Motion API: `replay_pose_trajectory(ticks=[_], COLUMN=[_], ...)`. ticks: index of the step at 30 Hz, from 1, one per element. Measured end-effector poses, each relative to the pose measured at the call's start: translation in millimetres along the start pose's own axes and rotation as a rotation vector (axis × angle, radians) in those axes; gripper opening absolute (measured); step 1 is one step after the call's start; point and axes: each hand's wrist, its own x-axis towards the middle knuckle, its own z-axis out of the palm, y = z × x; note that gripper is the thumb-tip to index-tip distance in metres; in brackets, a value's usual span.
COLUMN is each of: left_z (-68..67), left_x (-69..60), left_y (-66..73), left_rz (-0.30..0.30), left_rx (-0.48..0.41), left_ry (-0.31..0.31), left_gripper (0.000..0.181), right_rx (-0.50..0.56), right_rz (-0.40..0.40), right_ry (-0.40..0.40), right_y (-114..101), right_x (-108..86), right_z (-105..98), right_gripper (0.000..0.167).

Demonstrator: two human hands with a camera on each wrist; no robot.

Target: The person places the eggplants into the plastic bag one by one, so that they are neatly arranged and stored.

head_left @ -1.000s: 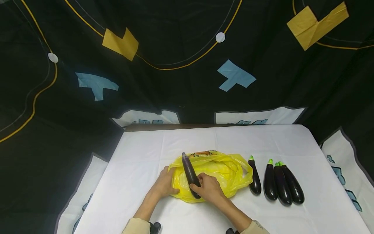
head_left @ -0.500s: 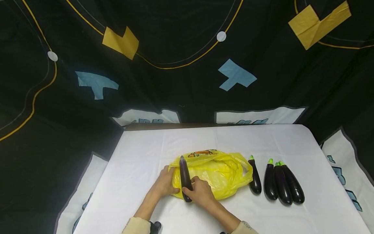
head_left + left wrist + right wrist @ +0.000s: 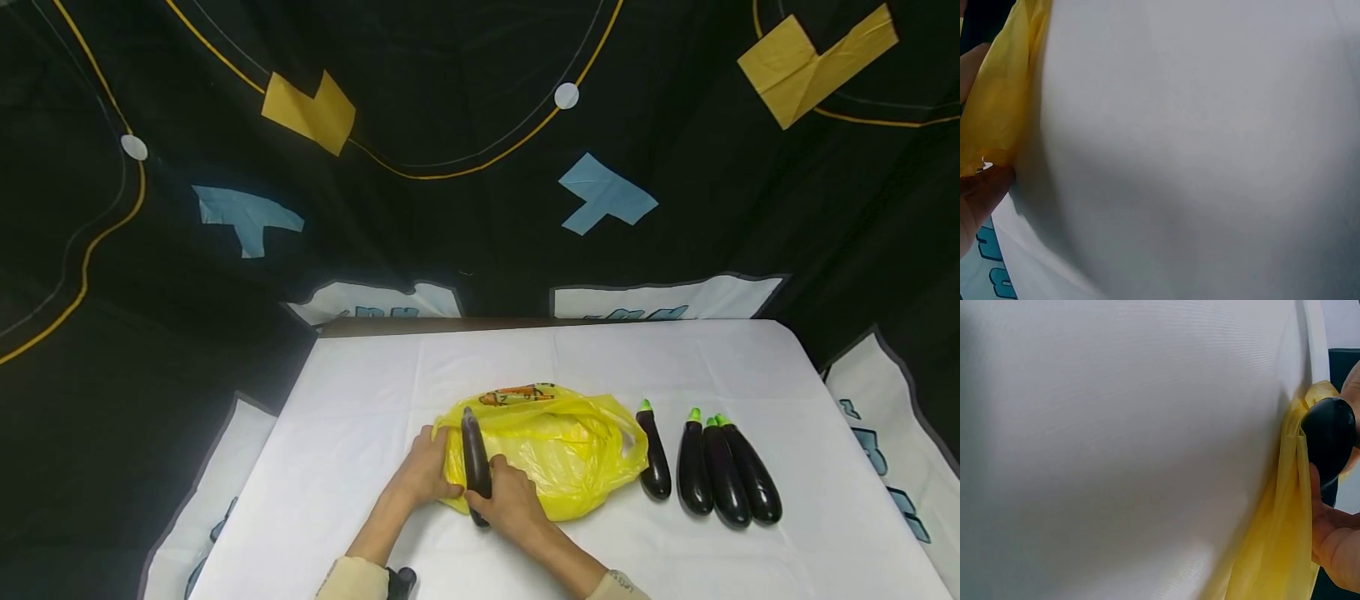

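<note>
A dark purple eggplant (image 3: 476, 458) is held in my right hand (image 3: 510, 500), its rounded end toward me. It lies over the left part of a crumpled yellow plastic bag (image 3: 570, 454) and reaches slightly past the bag's near edge. My left hand (image 3: 422, 473) grips the bag's left edge, thumb on the near side and fingers behind. In the left wrist view, yellow plastic (image 3: 999, 94) passes between thumb and fingers. The right wrist view shows the eggplant's glossy end (image 3: 1327, 434) beside the bag (image 3: 1279, 531), with my right fingers below it.
Right of the bag, a single eggplant (image 3: 655, 454) lies close to its edge. Several more eggplants (image 3: 726, 475) lie side by side farther right, green stems pointing away. A white cloth covers the table (image 3: 375, 375), and a dark patterned curtain (image 3: 450, 233) hangs behind.
My right hand has moved left and a little toward me with the eggplant, which now stands more upright in the view. The bag's right side has shifted slightly. My left hand stays put.
</note>
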Motion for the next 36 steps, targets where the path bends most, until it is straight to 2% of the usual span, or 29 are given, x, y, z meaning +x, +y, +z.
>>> replay_pose_trajectory(ticks=[8, 18, 25, 30, 36], left_z=[0.6, -1.2, 0.5, -0.9, -2.0], left_x=[3.5, 5.0, 6.7, 6.1, 6.1], left_y=[-0.5, 1.8, 1.3, 2.8, 3.7], left_rz=[-0.001, -0.028, -0.024, -0.039, -0.029], left_rx=[0.004, -0.001, 0.000, -0.001, 0.004], left_ry=[-0.021, -0.043, -0.040, -0.055, -0.058], left_gripper=[0.110, 0.112, 0.112, 0.114, 0.114], right_rx=[-0.112, -0.134, -0.116, -0.084, -0.028], right_rz=[-0.038, -0.043, -0.053, -0.042, -0.030], right_ry=[0.042, 0.046, 0.045, 0.048, 0.049], right_y=[0, 1, 1, 0, 3], right_x=[0.7, 1.3, 0.2, -0.1, -1.9], right_z=[2, 2, -3, -12, -26], right_gripper=[0.059, 0.060, 0.064, 0.063, 0.061])
